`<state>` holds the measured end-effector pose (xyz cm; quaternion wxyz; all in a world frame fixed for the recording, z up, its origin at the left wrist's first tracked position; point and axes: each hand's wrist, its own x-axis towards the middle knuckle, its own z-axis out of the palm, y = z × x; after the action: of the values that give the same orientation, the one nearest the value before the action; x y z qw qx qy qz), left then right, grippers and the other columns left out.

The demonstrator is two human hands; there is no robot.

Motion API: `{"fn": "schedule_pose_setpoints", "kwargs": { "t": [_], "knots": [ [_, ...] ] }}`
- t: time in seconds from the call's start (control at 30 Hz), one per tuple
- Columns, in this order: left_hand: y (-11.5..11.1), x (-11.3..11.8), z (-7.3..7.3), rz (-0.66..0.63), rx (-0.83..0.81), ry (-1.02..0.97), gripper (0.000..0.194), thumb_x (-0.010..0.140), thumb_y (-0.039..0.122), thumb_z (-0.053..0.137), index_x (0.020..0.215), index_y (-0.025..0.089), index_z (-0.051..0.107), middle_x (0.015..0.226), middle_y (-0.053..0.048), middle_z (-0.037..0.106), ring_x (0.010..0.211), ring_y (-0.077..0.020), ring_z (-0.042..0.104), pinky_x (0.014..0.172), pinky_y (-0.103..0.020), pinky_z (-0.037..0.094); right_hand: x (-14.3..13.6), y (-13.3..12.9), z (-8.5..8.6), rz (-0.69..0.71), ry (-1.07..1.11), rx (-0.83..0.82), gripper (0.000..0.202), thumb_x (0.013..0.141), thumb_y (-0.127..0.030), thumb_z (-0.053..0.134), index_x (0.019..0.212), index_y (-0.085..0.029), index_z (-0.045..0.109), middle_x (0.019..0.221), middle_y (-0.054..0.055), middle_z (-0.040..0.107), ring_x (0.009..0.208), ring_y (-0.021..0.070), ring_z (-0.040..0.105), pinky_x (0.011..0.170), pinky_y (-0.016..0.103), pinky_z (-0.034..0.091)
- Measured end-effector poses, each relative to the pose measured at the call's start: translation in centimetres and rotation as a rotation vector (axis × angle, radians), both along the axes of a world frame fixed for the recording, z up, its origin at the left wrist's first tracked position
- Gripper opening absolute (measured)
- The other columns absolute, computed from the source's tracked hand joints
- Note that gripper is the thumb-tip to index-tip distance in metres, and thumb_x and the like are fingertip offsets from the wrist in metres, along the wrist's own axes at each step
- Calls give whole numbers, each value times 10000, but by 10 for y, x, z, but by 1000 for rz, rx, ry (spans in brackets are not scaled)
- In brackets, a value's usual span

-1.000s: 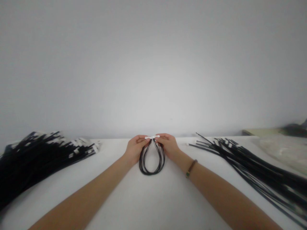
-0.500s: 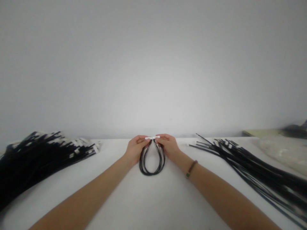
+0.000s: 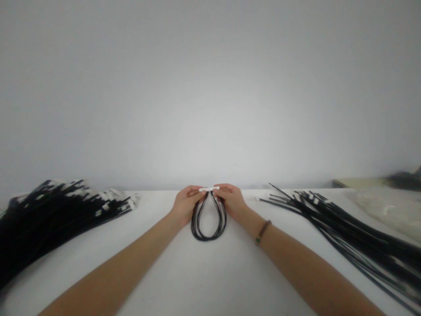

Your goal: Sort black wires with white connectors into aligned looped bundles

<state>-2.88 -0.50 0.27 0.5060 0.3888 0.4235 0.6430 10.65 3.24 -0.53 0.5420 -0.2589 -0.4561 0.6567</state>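
Observation:
A looped black cable hangs between my hands at the middle of the table, its strands bowed down in a teardrop shape. At its top, white connectors meet end to end. My left hand pinches the connector on the left with thumb and forefinger. On the other side my right hand pinches the connector on the right. Whether the two connectors are joined or only touching, I cannot tell.
A thick heap of black cables with white ends lies at the left. Another bundle of black cables fans out at the right. Behind it are a clear plastic bag and a yellowish board. A pale wall rises behind the table.

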Motion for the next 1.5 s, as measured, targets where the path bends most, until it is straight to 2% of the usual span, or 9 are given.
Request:
{"fn": "schedule_pose_setpoints", "kwargs": {
  "t": [1.17,1.5],
  "knots": [
    [-2,2,4,23,-28,-5,280,518,192,707,740,105,559,679,-48,626,628,-97,570,639,-213,444,0,1,-1,4,-17,-2,236,525,-195,685,733,-115,608,556,11,592,500,88,510,515,212,368],
    [-4,3,5,56,-48,30,283,526,226,704,749,120,567,636,-22,614,554,-77,548,550,-187,427,-1,0,0,-5,-55,5,242,525,-219,669,732,-119,594,561,4,580,510,90,505,515,215,367]
  ]
}}
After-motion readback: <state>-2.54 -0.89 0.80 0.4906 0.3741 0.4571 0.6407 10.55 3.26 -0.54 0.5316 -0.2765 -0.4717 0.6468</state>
